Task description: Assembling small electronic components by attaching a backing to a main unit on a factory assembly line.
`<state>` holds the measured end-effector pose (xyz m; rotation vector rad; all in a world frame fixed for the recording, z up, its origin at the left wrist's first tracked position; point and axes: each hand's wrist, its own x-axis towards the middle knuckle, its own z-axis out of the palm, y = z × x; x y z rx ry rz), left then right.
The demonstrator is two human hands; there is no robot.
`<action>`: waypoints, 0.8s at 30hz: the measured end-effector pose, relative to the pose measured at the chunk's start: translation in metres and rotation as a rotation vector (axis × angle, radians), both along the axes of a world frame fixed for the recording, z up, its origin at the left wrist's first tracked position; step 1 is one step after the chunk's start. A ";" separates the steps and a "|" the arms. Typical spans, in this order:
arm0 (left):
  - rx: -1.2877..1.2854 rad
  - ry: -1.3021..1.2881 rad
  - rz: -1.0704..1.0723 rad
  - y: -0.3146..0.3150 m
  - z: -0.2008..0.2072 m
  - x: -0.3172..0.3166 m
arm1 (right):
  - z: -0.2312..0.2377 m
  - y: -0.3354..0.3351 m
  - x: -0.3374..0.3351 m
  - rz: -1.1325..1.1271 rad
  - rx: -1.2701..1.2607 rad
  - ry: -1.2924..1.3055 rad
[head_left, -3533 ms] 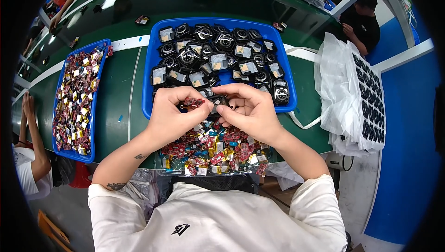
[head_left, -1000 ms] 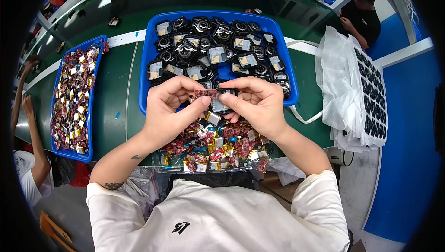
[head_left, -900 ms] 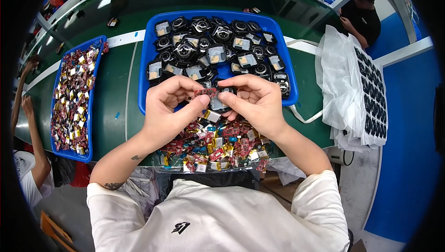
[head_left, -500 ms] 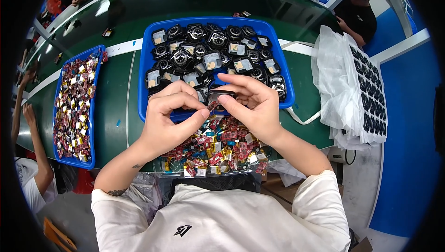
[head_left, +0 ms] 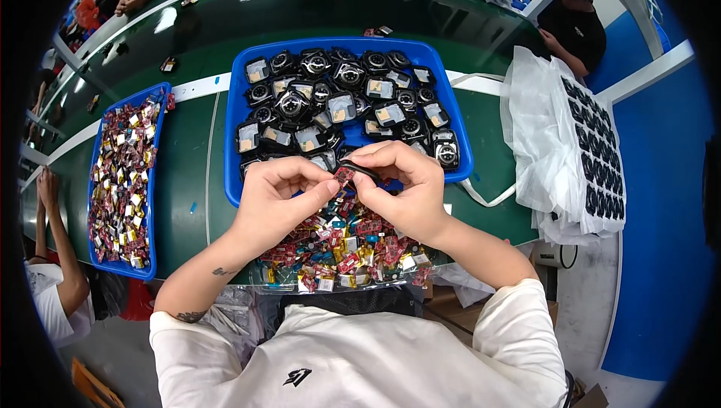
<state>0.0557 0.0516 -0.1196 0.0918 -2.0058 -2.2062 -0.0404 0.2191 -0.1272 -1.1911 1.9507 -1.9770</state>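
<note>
My left hand pinches a small red circuit board between thumb and fingertips. Close against the board is a dark watch case, gripped on its edge by the thumb and fingers of my right hand. The case is tilted, and my right fingers cover part of it. Whether the board is still joined to the case, I cannot tell. Beyond my hands, a blue tray holds many black watch cases. Below them lies a heap of red boards with silver and yellow battery cells.
On the left stands a narrow blue tray full of similar boards and cells. Stacked sheets of black parts with white wrapping lie at right. Loose boards rest on the green bench. Other people's hands appear at far left.
The watch case has come slightly nearer me and tilted more edge-on. More of the red board shows between my hands. My right hand has moved a little lower.
</note>
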 end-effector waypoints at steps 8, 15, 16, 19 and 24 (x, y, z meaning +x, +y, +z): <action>-0.105 0.044 0.134 0.001 -0.003 -0.001 | 0.005 -0.001 0.003 0.091 0.031 -0.085; 0.023 0.023 0.059 -0.001 0.000 -0.010 | 0.022 0.004 -0.010 0.179 0.068 0.163; 0.015 -0.007 0.047 -0.004 -0.001 -0.008 | 0.021 0.002 -0.015 0.214 0.087 0.214; 0.000 -0.013 -0.012 -0.009 -0.003 -0.004 | 0.023 0.003 -0.020 0.294 0.129 0.149; 0.052 0.005 0.048 -0.007 0.003 -0.006 | 0.035 0.014 -0.057 0.050 0.198 0.234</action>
